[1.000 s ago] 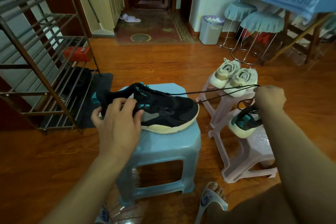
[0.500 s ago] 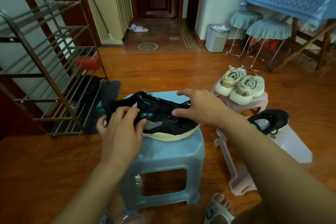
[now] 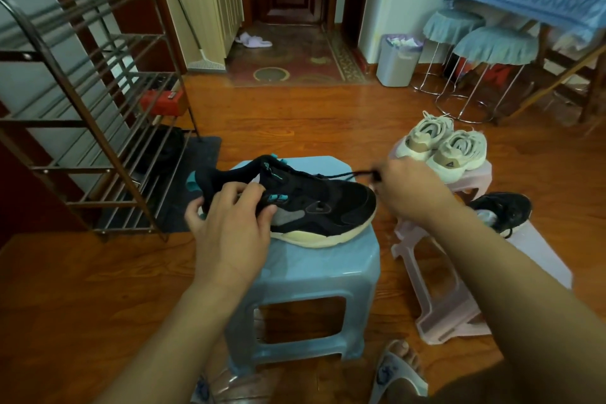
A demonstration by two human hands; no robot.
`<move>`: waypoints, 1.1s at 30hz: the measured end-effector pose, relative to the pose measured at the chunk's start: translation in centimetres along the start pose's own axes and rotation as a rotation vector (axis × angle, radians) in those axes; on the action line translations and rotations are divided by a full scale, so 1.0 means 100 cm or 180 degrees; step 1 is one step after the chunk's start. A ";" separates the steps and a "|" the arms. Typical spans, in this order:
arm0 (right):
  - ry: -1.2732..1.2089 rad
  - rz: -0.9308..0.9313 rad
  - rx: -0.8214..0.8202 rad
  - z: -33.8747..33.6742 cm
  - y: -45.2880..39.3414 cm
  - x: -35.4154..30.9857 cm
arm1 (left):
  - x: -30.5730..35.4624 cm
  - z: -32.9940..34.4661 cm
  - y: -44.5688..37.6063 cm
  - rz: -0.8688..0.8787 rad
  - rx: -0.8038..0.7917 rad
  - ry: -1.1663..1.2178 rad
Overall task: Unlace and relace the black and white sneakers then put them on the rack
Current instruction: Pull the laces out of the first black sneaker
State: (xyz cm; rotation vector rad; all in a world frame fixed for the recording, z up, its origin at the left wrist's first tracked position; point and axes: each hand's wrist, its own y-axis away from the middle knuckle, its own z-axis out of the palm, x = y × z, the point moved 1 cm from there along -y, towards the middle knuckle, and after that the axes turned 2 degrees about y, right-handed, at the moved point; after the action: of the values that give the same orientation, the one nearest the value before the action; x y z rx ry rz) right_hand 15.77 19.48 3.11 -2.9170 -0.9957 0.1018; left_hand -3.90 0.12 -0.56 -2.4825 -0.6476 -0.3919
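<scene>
We have the black sneaker (image 3: 295,203) on the blue stool (image 3: 314,266). Our left hand (image 3: 229,223) grips its soft collar at nine o'clock; our right hand (image 3: 406,187) pinches the thin, limp lace (image 3: 347,175) at three o'clock. The shoe seems light, so brace it there.

Half a second ago the right hand (image 3: 405,188) lay over the toe of the black mesh sneaker with the cream sole (image 3: 314,207); now it has drawn off rightward, pinching the thin black lace (image 3: 347,175) taut beyond the toe.
</scene>
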 end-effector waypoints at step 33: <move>-0.0672 -0.4998 0.0394 -0.038 0.148 -0.301 | -0.067 -0.224 0.187 -0.3460 -0.0293 0.5114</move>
State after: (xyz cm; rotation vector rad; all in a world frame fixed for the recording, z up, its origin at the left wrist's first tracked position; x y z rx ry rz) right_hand 1.28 -10.73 7.06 -1.2978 -2.6961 0.3332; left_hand -2.93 -28.85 7.02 -0.8889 -1.0306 -2.3459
